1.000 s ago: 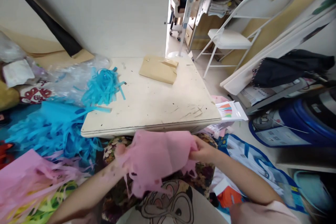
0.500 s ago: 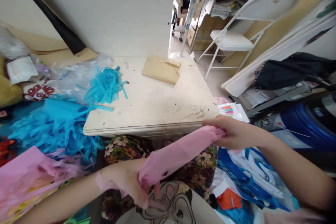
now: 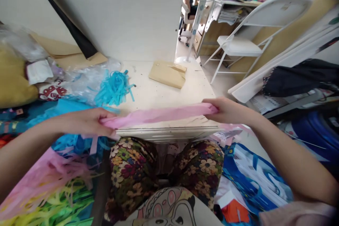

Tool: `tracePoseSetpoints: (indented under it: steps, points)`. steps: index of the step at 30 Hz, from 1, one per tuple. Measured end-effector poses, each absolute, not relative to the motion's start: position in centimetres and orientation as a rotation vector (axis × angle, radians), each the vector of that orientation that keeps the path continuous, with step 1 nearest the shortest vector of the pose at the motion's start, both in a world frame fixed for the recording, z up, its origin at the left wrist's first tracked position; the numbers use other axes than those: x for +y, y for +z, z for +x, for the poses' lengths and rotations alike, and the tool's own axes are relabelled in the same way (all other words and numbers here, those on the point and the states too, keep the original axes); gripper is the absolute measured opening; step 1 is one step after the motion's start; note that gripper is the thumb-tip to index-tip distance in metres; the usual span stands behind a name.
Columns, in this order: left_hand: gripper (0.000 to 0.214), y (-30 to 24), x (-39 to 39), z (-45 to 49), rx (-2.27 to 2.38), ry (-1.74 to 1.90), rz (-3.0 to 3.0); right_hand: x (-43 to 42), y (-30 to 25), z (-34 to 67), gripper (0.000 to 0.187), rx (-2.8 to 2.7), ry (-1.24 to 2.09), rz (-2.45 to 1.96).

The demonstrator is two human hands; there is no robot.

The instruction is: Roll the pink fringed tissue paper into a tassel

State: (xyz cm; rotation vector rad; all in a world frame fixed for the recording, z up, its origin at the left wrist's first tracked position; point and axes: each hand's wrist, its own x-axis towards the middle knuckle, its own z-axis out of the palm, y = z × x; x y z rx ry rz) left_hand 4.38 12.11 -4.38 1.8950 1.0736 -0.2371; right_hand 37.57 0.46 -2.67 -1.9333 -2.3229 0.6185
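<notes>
One pink strip, held at both ends: left hand gripping one, right hand the other. Strip runs sideways along the near edge of the desk; whether it touches, cannot tell. On the desk: one brown card, one blue tangle to its left. Beyond, right: one white chair. Two floral legs below.

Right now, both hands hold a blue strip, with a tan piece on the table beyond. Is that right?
No: the strip is pink, not blue, as the head view shows. The left hand and right hand do hold it; the tan piece is on the table beyond.
</notes>
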Motion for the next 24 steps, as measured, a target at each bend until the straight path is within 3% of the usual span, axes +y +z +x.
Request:
tracePoseSetpoints:
  steps: [6, 8, 10, 12, 16, 24]
  points:
    - [0.049, -5.1, 16.8, 5.7, 1.24, -0.346, 2.356, 4.3, -6.0, 38.0, 0.019, -2.383, 0.182, -2.347]
    - [0.062, -5.1, 15.8, 6.9, 1.443, -0.159, 2.571, 4.7, -6.6, 38.2, 0.029, -2.396, 0.137, -2.373]
    - [0.065, -5.4, 13.8, 8.8, 1.555, 0.269, 2.855, 4.8, -7.0, 38.5, 0.038, -2.415, 0.131, -2.392]
    - [0.056, -6.3, 11.5, 11.4, 1.352, 0.54, 3.074, 4.9, -7.3, 38.8, 0.045, -2.431, 0.144, -2.42]
    - [0.043, -9.6, 9.1, 15.9, 0.633, 0.526, 3.288, 5.3, -7.4, 39.2, 0.058, -2.44, 0.207, -2.455]
    - [0.045, -11.4, 12.1, 18.4, 0.518, 0.309, 3.135, 6.5, -6.4, 39.4, 0.087, -2.401, 0.684, -2.593]
